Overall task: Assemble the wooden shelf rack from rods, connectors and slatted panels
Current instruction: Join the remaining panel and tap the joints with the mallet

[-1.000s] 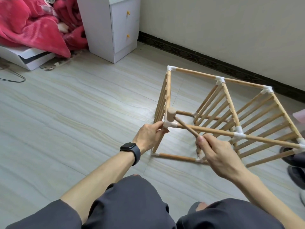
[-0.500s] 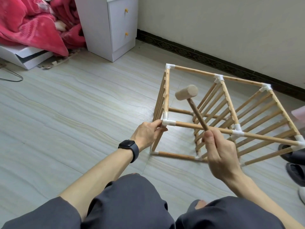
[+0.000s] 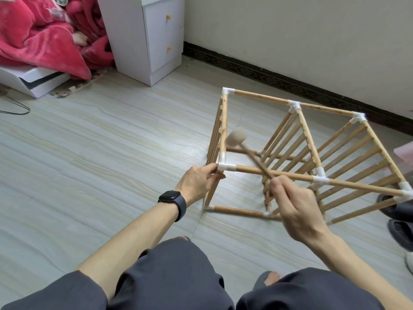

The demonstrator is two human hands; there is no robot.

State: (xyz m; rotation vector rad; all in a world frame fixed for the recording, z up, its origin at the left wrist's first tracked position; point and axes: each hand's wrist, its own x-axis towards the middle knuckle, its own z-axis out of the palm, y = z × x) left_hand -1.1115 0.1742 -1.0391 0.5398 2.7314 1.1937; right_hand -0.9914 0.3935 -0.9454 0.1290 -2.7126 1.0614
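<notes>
I am gripping the thin handle of the mallet (image 3: 235,139) with my right hand (image 3: 295,206), fingers curled tight round it. The mallet's round head is hanging in the middle of the frame, just above the white corner connector (image 3: 225,167). My left hand (image 3: 199,182) is pinching the rack (image 3: 261,98) right beside that connector. The rack is lying on its side on the floor, from the middle to the right of the frame.

I think I am tapping this corner tight. If my swing is going a bit to the left, I could be hitting my own fingers, because they are so close. A hard hit could also be cracking a thin rod or making the rack slide.

The mallet is blurry. My right hand is hiding the rack's low near corner. I cannot tell if the connector is fully pushed on.
</notes>
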